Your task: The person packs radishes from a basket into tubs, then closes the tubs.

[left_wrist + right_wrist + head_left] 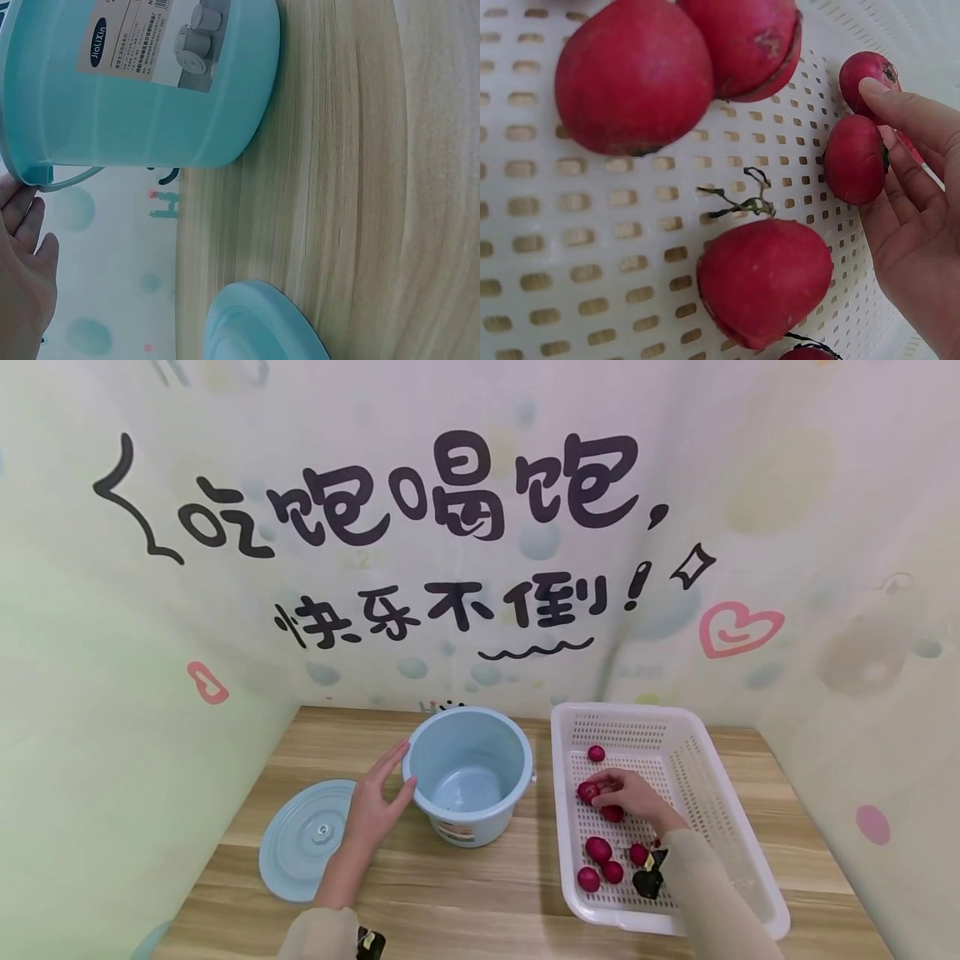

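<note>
My left hand rests its fingertips against the left rim of a light blue bucket, its fingers fairly straight. In the left wrist view the bucket shows a label and a handle by the fingers. My right hand reaches into a white perforated basket and pinches a red radish between thumb and fingers. Seen from the right wrist, the thumb lies on that radish, and a second radish sits just beside the fingers. Several other radishes lie on the basket floor, some with stem stubs.
A round blue lid lies on the wooden table, left of the bucket and partly behind the left forearm. The basket stands at the right. A printed wall covering rises behind the table and along both sides.
</note>
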Action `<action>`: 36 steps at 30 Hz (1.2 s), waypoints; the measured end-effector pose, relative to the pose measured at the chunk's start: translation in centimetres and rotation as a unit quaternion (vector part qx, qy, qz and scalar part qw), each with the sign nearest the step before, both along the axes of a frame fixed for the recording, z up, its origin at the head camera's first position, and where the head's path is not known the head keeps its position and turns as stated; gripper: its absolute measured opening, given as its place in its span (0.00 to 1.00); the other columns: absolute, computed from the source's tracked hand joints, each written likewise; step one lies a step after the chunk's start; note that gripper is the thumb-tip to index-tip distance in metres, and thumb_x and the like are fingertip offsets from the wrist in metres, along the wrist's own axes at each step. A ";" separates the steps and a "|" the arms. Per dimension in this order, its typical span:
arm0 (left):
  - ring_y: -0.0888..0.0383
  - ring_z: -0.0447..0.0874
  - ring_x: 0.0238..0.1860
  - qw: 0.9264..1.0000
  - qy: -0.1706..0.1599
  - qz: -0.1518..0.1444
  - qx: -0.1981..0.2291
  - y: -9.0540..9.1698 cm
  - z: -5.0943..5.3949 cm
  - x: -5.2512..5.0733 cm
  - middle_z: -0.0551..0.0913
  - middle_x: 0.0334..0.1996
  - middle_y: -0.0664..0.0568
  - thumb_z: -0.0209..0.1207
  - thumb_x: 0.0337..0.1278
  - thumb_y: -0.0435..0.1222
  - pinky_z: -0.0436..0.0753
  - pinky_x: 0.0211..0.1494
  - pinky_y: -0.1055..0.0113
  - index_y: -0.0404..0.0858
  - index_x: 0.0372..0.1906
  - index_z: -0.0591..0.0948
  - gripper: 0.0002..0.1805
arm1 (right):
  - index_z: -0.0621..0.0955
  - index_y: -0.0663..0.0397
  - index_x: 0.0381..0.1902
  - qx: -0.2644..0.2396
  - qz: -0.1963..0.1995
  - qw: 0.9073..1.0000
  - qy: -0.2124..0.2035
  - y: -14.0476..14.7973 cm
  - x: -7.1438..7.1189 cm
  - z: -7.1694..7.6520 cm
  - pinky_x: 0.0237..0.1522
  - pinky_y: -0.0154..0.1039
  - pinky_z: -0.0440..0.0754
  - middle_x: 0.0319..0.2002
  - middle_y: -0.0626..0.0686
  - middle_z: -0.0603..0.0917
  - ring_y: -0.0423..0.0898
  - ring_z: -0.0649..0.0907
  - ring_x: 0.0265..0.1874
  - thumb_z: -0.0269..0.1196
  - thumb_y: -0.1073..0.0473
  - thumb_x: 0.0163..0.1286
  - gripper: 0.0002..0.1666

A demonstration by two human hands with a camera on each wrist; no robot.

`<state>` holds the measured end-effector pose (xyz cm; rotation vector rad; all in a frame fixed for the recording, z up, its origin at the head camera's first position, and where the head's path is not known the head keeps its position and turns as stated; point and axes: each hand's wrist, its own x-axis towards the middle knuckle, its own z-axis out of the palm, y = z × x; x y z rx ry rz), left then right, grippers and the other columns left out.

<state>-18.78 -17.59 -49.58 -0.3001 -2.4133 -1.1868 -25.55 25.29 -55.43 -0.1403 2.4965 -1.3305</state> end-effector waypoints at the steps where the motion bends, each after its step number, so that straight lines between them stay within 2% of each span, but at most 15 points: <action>1: 0.42 0.75 0.68 1.000 -0.001 -0.001 0.000 0.0 0.0 0.0 0.77 0.67 0.42 0.66 0.58 0.33 0.73 0.72 0.45 0.35 0.66 0.76 0.29 | 0.82 0.61 0.54 0.005 0.003 1.000 0.007 0.0 0.0 0.0 0.44 0.33 0.79 0.43 0.57 0.87 0.43 0.82 0.39 0.69 0.62 0.62 0.22; 8: 0.42 0.74 0.68 1.000 0.002 -0.001 -0.001 0.0 0.0 0.0 0.77 0.67 0.42 0.66 0.58 0.33 0.72 0.72 0.46 0.35 0.66 0.76 0.29 | 0.82 0.58 0.54 0.026 -0.016 1.000 0.006 0.3 0.2 0.2 0.43 0.34 0.80 0.44 0.56 0.87 0.45 0.82 0.41 0.69 0.60 0.63 0.22; 11: 0.43 0.74 0.68 1.000 0.002 -0.001 -0.001 0.0 0.0 0.1 0.77 0.67 0.42 0.65 0.58 0.34 0.73 0.72 0.46 0.35 0.66 0.76 0.29 | 0.82 0.59 0.55 0.027 -0.013 1.000 0.010 0.5 0.3 0.5 0.44 0.35 0.81 0.45 0.58 0.87 0.45 0.83 0.42 0.70 0.58 0.63 0.23; 22: 0.41 0.75 0.68 1.000 0.008 -0.003 0.001 0.1 -0.1 0.1 0.77 0.66 0.39 0.65 0.58 0.33 0.73 0.71 0.44 0.34 0.66 0.75 0.29 | 0.81 0.60 0.56 -0.001 -0.014 1.000 0.007 1.2 0.0 1.5 0.44 0.35 0.85 0.49 0.59 0.86 0.45 0.84 0.43 0.70 0.57 0.63 0.24; 26: 0.41 0.75 0.68 1.000 0.009 -0.004 -0.001 0.0 0.0 0.1 0.77 0.66 0.40 0.65 0.59 0.34 0.73 0.71 0.45 0.35 0.66 0.76 0.29 | 0.80 0.60 0.58 0.004 -0.010 1.000 0.016 1.4 0.1 2.2 0.46 0.38 0.84 0.52 0.60 0.85 0.46 0.84 0.45 0.69 0.56 0.64 0.25; 30: 0.42 0.74 0.68 1.000 0.003 -0.006 0.004 0.0 0.0 0.1 0.76 0.67 0.41 0.65 0.60 0.36 0.73 0.71 0.44 0.36 0.67 0.76 0.29 | 0.79 0.59 0.58 -0.003 -0.008 1.000 0.022 1.5 0.3 3.0 0.51 0.46 0.86 0.54 0.61 0.83 0.50 0.84 0.49 0.68 0.54 0.65 0.26; 36: 0.42 0.74 0.69 1.000 -0.003 -0.005 0.005 0.0 -0.1 0.1 0.76 0.67 0.41 0.65 0.60 0.34 0.73 0.72 0.44 0.36 0.67 0.75 0.29 | 0.80 0.60 0.57 -0.014 -0.006 0.999 0.043 1.4 0.3 4.0 0.54 0.51 0.87 0.53 0.62 0.84 0.53 0.86 0.50 0.68 0.54 0.67 0.25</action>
